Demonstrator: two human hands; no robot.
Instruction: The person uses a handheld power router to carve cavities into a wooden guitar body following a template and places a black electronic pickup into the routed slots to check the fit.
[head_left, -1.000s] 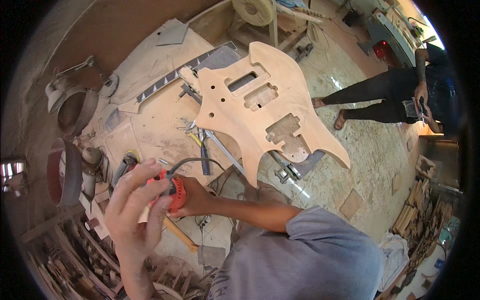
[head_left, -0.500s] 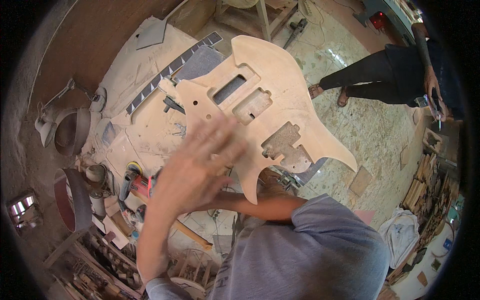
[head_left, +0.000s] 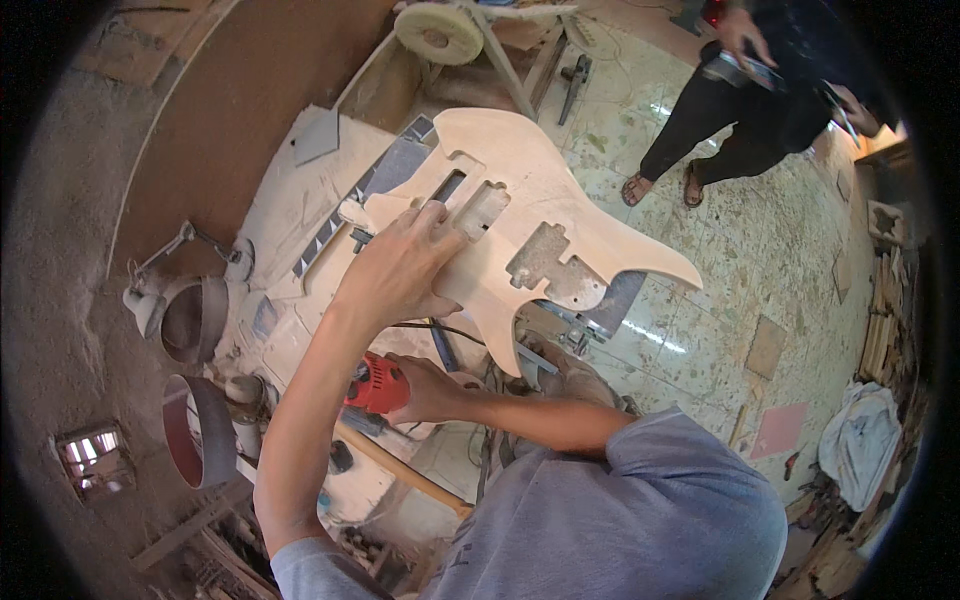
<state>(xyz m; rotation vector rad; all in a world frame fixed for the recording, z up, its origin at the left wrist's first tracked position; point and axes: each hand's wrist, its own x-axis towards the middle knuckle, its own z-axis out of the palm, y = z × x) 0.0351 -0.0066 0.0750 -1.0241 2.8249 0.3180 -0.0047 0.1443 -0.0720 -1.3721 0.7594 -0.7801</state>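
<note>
The left hand's (head_left: 405, 262) fingers lie spread, palm down, on a pale wooden guitar body (head_left: 570, 205) with routed cavities, which extends rightward past the fingertips. Below them, the right hand's (head_left: 430, 388) fingers wrap a red-and-black power tool (head_left: 381, 384). A dark fretboard with white triangular inlays (head_left: 320, 242) lies left of the left fingers; a long tan wooden bar (head_left: 412, 476) runs below the right fingers.
</note>
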